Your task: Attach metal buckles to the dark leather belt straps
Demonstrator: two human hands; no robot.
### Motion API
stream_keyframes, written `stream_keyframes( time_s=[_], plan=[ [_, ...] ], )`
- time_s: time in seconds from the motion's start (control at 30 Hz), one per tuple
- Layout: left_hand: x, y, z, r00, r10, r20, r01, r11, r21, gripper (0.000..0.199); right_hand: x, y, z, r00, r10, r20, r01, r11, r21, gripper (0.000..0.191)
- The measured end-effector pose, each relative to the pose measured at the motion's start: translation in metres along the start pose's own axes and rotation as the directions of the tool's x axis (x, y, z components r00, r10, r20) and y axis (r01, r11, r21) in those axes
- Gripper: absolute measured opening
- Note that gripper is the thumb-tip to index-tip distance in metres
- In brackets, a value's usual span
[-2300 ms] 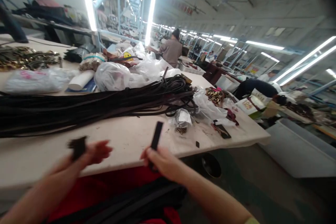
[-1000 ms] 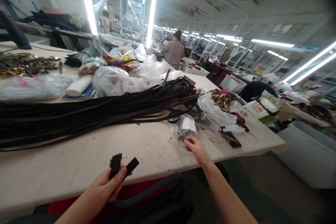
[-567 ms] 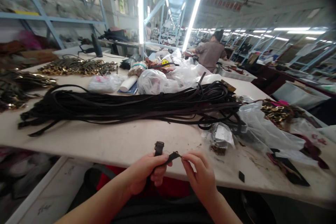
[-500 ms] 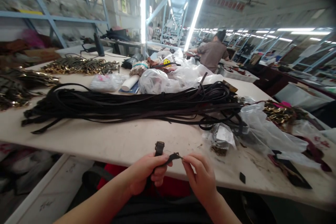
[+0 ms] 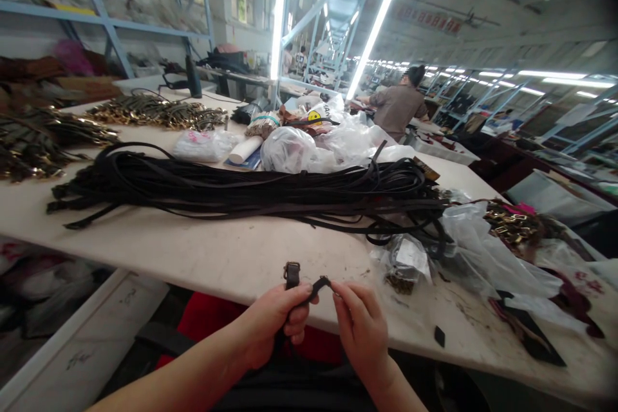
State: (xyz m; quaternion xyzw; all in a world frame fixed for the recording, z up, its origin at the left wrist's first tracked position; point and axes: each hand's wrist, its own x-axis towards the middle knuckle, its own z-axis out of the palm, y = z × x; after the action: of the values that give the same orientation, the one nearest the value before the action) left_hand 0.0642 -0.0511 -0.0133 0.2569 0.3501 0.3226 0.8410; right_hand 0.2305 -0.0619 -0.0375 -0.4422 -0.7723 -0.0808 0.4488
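Note:
My left hand (image 5: 277, 322) is closed round a dark strap (image 5: 292, 279) near the table's front edge. A brass-coloured buckle (image 5: 291, 266) tops the upright part of this strap, above my thumb. Another dark strap end (image 5: 318, 288) sticks out to the right between my left thumb and fingers, with a small metal piece at its tip. My right hand (image 5: 362, 318) pinches that tip between thumb and fingertips; its other fingers are curled. Behind both hands, a long bundle of black straps (image 5: 251, 190) lies across the table.
Strap pieces with gold buckles (image 5: 159, 112) are heaped at the back left. Clear plastic bags (image 5: 290, 149) lie behind the bundle. On the right are a small bag of metal parts (image 5: 405, 261) and a black scrap (image 5: 439, 336). A person (image 5: 398, 103) stands farther back.
My right fingers have closed in on the strap end's tip, which now bends up and over more. My left hand keeps its grip. The camera view has shifted slightly.

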Motion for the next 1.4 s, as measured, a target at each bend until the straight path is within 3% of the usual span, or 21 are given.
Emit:
stream_keyframes(
  time_s=[0.23, 0.33, 0.43, 0.5, 0.63, 0.7, 0.77, 0.87, 0.97, 1.07, 1.23, 1.4],
  plan=[
    [-0.001, -0.002, 0.002, 1.000, 0.006, 0.027, -0.006, 1.000, -0.011, 0.024, -0.009, -0.002, 0.001, 0.999, -0.023, 0.026, 0.019, 0.991, 0.134, 0.034],
    [-0.002, 0.002, 0.000, 0.994, 0.071, 0.085, -0.080, 0.991, 0.107, 0.027, -0.005, -0.004, -0.002, 0.981, 0.123, 0.147, -0.169, 0.918, 0.359, 0.025],
    [-0.003, 0.006, 0.001, 0.982, 0.155, 0.110, -0.180, 0.945, 0.273, 0.029, 0.005, -0.007, -0.005, 0.906, 0.288, 0.311, -0.409, 0.788, 0.461, 0.025],
    [-0.003, 0.007, 0.002, 0.973, 0.207, 0.098, -0.229, 0.878, 0.420, 0.034, 0.010, -0.009, -0.003, 0.860, 0.298, 0.414, -0.489, 0.713, 0.503, 0.026],
    [-0.004, 0.011, 0.003, 0.934, 0.328, 0.142, -0.337, 0.676, 0.656, 0.035, 0.016, -0.010, 0.000, 0.812, 0.365, 0.455, -0.582, 0.470, 0.663, 0.019],
    [-0.005, 0.016, 0.001, 0.899, 0.416, 0.134, -0.351, 0.505, 0.788, 0.029, 0.021, -0.009, -0.001, 0.763, 0.440, 0.473, -0.621, 0.298, 0.725, 0.019],
    [-0.005, 0.023, -0.002, 0.874, 0.475, 0.106, -0.284, 0.320, 0.904, 0.026, 0.029, -0.009, -0.004, 0.697, 0.444, 0.563, -0.675, 0.144, 0.724, 0.023],
    [-0.001, 0.031, -0.004, 0.843, 0.512, 0.167, -0.243, 0.085, 0.966, 0.023, 0.044, -0.015, -0.007, 0.582, 0.386, 0.716, -0.791, 0.063, 0.609, 0.029],
    [0.004, 0.033, -0.007, 0.808, 0.519, 0.279, -0.262, -0.106, 0.959, 0.020, 0.055, -0.025, -0.004, 0.488, 0.394, 0.779, -0.845, -0.009, 0.534, 0.036],
    [0.007, 0.032, -0.010, 0.791, 0.521, 0.319, -0.251, -0.200, 0.947, 0.021, 0.056, -0.031, 0.001, 0.483, 0.386, 0.786, -0.830, -0.085, 0.551, 0.038],
    [0.007, 0.031, -0.015, 0.758, 0.557, 0.340, -0.263, -0.215, 0.940, 0.023, 0.050, -0.032, 0.007, 0.505, 0.331, 0.797, -0.809, -0.139, 0.571, 0.031],
    [0.003, 0.035, -0.012, 0.797, 0.517, 0.314, -0.194, -0.273, 0.942, 0.025, 0.055, -0.033, 0.005, 0.517, 0.368, 0.773, -0.800, -0.114, 0.589, 0.040]
  ],
)
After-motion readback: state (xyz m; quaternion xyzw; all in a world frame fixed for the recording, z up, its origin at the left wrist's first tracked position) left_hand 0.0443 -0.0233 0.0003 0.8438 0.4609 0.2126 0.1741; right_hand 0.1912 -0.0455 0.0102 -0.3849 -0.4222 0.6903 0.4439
